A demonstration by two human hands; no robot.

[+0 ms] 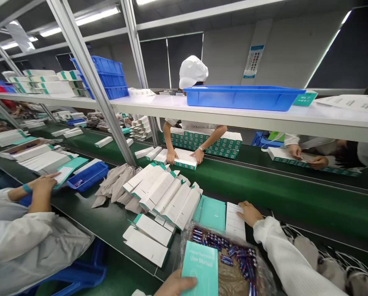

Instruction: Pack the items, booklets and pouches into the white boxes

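My left hand (178, 283) grips a teal user manual (200, 265) by its lower left side, thumb on the cover. The manual is upright over an open, plastic-lined box of batteries (244, 263). My right hand (250, 213) reaches forward, its fingertips resting on the right edge of white printed leaflets (234, 220); the fingers look apart. Immediately left of those leaflets lies a stack of teal manuals (211, 213). Several long white boxes with teal ends (167, 193) are piled further left, some with flaps open.
Grey cloth pouches (117, 185) and a blue tray (88, 176) lie left. Cabled items (304, 246) sit right. A green conveyor (264, 191) runs beyond. The shelf (159, 107) crosses above, bearing a blue bin (242, 98). A co-worker's hands (171, 156) press boxes opposite; another person's hand (46, 181) works left.
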